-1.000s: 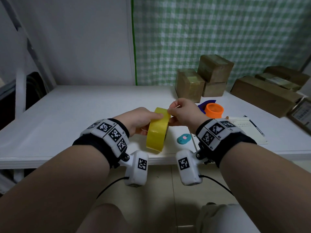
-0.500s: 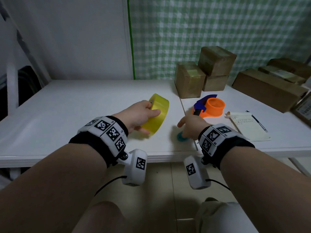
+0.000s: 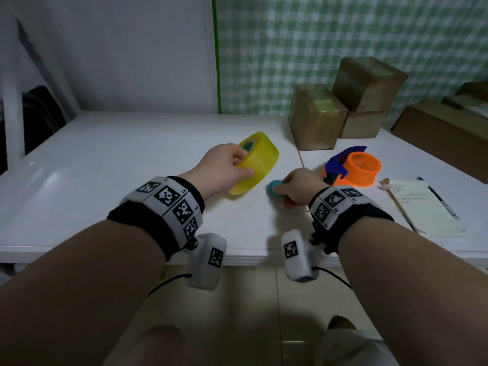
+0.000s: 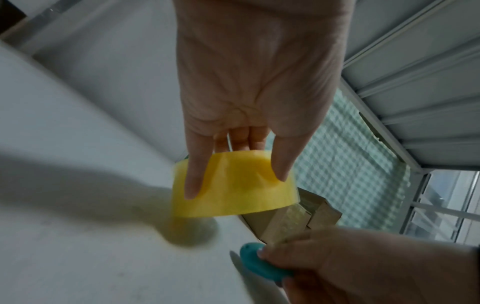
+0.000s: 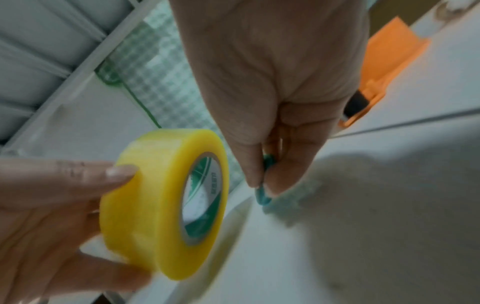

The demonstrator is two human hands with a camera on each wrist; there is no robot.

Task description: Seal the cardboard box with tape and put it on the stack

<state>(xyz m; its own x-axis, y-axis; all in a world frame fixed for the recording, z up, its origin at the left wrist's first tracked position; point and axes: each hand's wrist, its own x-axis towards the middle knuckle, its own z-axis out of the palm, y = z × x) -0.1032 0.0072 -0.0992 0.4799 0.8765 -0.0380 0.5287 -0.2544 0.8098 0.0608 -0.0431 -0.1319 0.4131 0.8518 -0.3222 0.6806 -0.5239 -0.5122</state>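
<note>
My left hand (image 3: 227, 165) grips a yellow tape roll (image 3: 257, 161) just above the white table (image 3: 132, 165); the same tape roll (image 4: 233, 185) fills the left wrist view, and the tape roll (image 5: 166, 201) shows its green core in the right wrist view. My right hand (image 3: 295, 187) pinches a small teal cutter (image 3: 273, 187) at the table surface, the teal cutter (image 4: 259, 265) (image 5: 262, 197) held between thumb and fingers. A cardboard box (image 3: 315, 117) with taped top stands behind, beside a stack of two boxes (image 3: 367, 99).
An orange and blue tape dispenser (image 3: 353, 167) sits right of my right hand. A notepad (image 3: 420, 204) with a pen (image 3: 438, 199) lies at the right. Larger cardboard boxes (image 3: 443, 133) line the far right. A checked green curtain (image 3: 343, 35) hangs behind.
My hands parted from the roll's edge. The right hand dropped to the table and took hold of the teal cutter. The left hand carried the roll left and tilted it flatter.
</note>
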